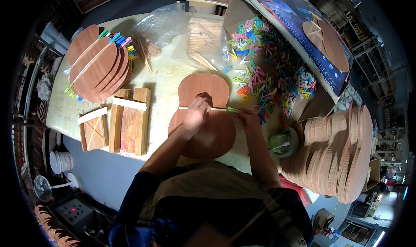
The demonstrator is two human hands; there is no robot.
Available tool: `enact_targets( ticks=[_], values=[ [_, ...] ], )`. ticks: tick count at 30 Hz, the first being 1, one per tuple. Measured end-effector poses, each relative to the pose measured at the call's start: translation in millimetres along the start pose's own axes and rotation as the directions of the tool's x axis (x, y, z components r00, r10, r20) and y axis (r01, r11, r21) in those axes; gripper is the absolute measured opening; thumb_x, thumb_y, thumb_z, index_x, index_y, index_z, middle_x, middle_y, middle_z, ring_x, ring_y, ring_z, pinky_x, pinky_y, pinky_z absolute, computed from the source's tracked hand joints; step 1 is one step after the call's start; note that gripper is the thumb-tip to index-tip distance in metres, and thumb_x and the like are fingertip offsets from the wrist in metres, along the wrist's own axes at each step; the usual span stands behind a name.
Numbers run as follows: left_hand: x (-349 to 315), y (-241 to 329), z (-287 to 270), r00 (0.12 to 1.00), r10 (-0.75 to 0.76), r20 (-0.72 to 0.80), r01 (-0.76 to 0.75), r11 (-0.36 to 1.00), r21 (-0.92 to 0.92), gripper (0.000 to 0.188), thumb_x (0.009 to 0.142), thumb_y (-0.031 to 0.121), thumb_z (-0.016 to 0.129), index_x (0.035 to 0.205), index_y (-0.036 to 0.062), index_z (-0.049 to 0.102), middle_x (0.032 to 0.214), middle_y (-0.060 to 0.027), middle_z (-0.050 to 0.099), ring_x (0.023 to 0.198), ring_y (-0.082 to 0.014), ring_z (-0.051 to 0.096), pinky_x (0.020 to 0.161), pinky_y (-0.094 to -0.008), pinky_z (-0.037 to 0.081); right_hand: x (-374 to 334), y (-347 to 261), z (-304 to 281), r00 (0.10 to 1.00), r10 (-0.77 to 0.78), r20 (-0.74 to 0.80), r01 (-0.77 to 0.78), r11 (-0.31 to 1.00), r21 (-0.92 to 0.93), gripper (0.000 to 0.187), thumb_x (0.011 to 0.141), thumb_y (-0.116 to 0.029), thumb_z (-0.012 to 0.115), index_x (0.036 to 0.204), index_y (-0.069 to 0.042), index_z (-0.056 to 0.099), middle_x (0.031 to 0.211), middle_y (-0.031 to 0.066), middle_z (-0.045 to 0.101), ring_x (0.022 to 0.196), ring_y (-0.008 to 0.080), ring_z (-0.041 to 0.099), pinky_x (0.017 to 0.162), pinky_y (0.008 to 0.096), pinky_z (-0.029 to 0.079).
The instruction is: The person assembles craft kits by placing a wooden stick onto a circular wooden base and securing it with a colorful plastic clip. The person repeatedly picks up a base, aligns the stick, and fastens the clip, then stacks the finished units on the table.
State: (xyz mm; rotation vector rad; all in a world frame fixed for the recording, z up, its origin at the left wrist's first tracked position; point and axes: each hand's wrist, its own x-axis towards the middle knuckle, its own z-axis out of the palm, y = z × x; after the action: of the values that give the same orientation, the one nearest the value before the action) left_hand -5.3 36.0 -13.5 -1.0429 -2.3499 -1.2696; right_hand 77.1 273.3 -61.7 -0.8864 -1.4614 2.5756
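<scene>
A brown ukulele-shaped wooden panel (204,136) lies in front of me on the table. Across its waist runs a thin pale wooden strip (219,109). My left hand (198,113) rests on the panel, its fingers bent and pressed together over the strip, hiding part of it. At the panel's right edge, my right hand (248,118) pinches a green clothespin (233,110), which sits at the strip's right end. Whether its jaws have closed on the panel is too small to tell.
Similar panels with clothespins (102,67) are piled at left, behind two wooden jigs (130,121). Loose strips (203,39) lie at the back. A carton (299,43) of coloured clothespins (273,69) stands right, near a glue pot (284,142) and a panel stack (331,151).
</scene>
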Motion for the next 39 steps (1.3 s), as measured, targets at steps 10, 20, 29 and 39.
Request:
enact_targets(
  ticks=[10, 20, 29, 39],
  values=[
    [2, -5, 1, 0.999, -0.032, -0.018, 0.031, 0.997, -0.072, 0.007, 0.070, -0.003, 0.056, 0.069, 0.0030, 0.053, 0.093, -0.0158, 0.058, 0.090, -0.0341, 0.056, 0.076, -0.0395, 0.047, 31, -18, -20, 0.969, -0.217, 0.119, 0.247, 0.818, -0.519, 0.028, 0.086, -0.013, 0.059, 0.111, 0.000, 0.057, 0.095, 0.0095, 0.061, 0.085, 0.0226, 0.063, 0.077, 0.0351, 0.052],
    [0, -6, -2, 0.999, -0.045, -0.027, 0.043, 0.997, -0.060, 0.006, 0.072, -0.002, 0.056, 0.071, 0.0028, 0.053, 0.093, -0.0133, 0.057, 0.089, -0.0320, 0.055, 0.075, -0.0391, 0.046, 65, -77, 67, 0.792, -0.416, 0.446, 0.574, 0.260, -0.777, 0.025, 0.081, -0.015, 0.067, 0.099, 0.001, 0.060, 0.079, 0.0059, 0.059, 0.069, 0.0146, 0.056, 0.065, 0.0287, 0.047],
    [-8, -15, 6, 0.998, -0.068, -0.012, 0.066, 0.991, -0.112, 0.016, 0.073, 0.004, 0.056, 0.088, -0.0005, 0.060, 0.102, -0.0166, 0.058, 0.095, -0.0352, 0.054, 0.083, -0.0402, 0.045, 51, -11, 251, 0.749, 0.356, 0.558, 0.094, 0.777, -0.622, 0.016, 0.081, -0.009, 0.067, 0.096, -0.003, 0.068, 0.076, 0.0000, 0.060, 0.059, 0.0058, 0.046, 0.049, 0.0183, 0.035],
    [-10, -11, 8, 0.937, -0.319, 0.139, 0.346, 0.894, -0.284, 0.026, 0.086, 0.011, 0.047, 0.106, 0.0007, 0.058, 0.110, -0.0152, 0.058, 0.107, -0.0280, 0.054, 0.088, -0.0381, 0.043, 59, 22, 275, 0.670, 0.631, 0.392, 0.219, 0.336, -0.916, 0.007, 0.076, -0.005, 0.069, 0.082, -0.002, 0.069, 0.057, 0.0046, 0.057, 0.045, 0.0096, 0.045, 0.040, 0.0271, 0.033]
  ],
)
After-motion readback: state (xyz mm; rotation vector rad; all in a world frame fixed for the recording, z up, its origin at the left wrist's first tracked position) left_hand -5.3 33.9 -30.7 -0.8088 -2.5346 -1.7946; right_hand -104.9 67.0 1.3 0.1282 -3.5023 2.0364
